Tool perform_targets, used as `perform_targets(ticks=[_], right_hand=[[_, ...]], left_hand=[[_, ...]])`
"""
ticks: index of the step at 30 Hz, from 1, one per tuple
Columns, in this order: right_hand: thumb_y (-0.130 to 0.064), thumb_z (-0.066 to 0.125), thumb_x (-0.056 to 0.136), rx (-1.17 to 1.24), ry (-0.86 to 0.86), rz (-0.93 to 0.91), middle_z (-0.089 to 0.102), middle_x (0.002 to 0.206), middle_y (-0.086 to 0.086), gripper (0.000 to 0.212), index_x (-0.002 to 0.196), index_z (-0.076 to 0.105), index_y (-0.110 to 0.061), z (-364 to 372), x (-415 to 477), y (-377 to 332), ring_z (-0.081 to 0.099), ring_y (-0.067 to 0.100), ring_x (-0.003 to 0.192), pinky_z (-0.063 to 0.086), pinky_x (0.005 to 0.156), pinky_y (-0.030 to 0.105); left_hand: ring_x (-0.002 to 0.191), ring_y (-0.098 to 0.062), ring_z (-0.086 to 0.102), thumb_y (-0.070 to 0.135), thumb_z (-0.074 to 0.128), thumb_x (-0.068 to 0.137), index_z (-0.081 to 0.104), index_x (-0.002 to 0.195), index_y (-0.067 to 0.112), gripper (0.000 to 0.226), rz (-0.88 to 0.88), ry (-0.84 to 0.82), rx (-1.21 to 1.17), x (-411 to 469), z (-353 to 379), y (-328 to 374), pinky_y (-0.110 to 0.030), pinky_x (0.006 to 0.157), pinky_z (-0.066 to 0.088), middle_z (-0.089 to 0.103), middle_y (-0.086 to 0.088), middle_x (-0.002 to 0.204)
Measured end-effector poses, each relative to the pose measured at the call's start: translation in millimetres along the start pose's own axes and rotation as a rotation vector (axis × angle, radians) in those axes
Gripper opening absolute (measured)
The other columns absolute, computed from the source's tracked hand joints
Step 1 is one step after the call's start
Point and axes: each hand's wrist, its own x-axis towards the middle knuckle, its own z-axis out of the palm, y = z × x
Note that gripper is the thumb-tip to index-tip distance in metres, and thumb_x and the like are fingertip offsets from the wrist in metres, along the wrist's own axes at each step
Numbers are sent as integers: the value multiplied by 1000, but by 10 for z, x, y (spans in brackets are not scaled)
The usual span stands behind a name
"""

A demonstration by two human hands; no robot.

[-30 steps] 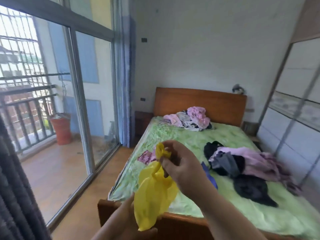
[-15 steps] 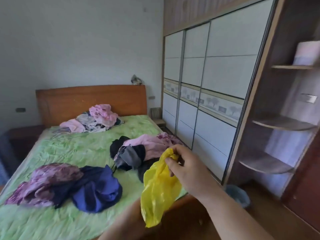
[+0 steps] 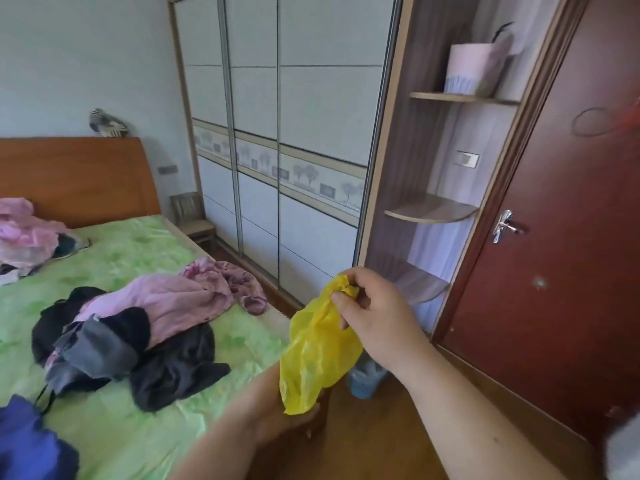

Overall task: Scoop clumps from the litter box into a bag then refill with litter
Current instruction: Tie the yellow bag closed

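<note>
the right hand [image 3: 375, 318] is pinching the bunched top of a thin, crinkled yellow plastic bag [image 3: 320, 348], its fingers [image 3: 341, 303] curling tightly around the gathered neck. the bag is hanging limp and collapsed below that grip, glossy and slightly translucent, with soft folds running down its length and a rounded bottom edge. it is hanging in the air at the centre of the view, near the camera, in front of the near right corner of the bed. the left hand [image 3: 294, 415] is sitting just beneath the bag's lower end, mostly hidden by the bag itself, so whether its fingers are closing on the plastic cannot be told; the bag's bottom is appearing to touch it.

to the left, a bed with a rumpled light green sheet [image 3: 138, 258] is carrying a heap of pink, grey and black clothes [image 3: 138, 327], and a dark blue garment [image 3: 27, 441] is lying at the near left corner. a white sliding-door wardrobe [image 3: 294, 133] is standing at the far side, with wooden corner shelves [image 3: 433, 211] to its right and a dark red wooden door [image 3: 561, 271] at the right edge. a small pale blue bin [image 3: 363, 379] is sitting on the wooden floor [image 3: 374, 441] just behind the bag.
</note>
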Motion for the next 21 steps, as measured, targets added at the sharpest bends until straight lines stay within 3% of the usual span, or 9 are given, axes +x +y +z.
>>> perform_targets(ticks=[2,4,7,11,14,17,21], right_hand=[[-14,61,94,-4,30,27,59,66,-6,11,91,62,-24,1,339,212,62,11,59,51,65,30],[-13,61,95,-15,64,58,59,66,-4,9,93,62,-22,8,703,412,62,12,60,50,65,28],[-16,61,95,-57,107,111,61,69,2,6,97,63,-21,-27,1251,691,62,11,61,49,65,27],[-16,62,95,-82,168,170,63,75,11,6,99,63,-20,-179,1853,1045,62,9,60,47,62,21],[-13,62,94,-57,205,206,62,74,8,6,96,63,-19,-332,2187,1296,60,10,60,48,61,18],[-13,61,95,-60,223,212,62,76,10,6,95,63,-19,-535,2497,1600,61,11,61,48,61,18],[-15,61,95,-85,222,227,64,79,16,5,94,63,-20,-832,2869,2150,63,10,61,48,61,17]], left_hand=[[85,-27,61,22,63,76,74,85,14,16,0,-21,41,445,43,190,-36,70,49,65,-13,89],[89,-28,63,23,58,88,70,102,12,21,-28,-19,45,944,-28,416,-36,65,53,65,-14,97],[97,-32,61,28,59,92,63,117,11,31,-76,-109,19,1601,-36,818,-37,64,55,62,-18,109],[89,-26,60,21,78,71,70,97,11,29,-93,-232,78,2265,169,1235,-37,76,50,65,-12,94],[72,-25,65,14,65,86,66,89,9,6,-144,-280,93,2694,336,1409,-34,63,52,65,-11,79],[64,-26,64,14,46,101,61,90,4,21,-209,-262,72,3178,522,1534,-32,55,52,62,-13,74],[59,-27,61,15,40,104,60,100,-1,26,-232,-293,68,3876,782,1610,-32,49,50,60,-16,78]])
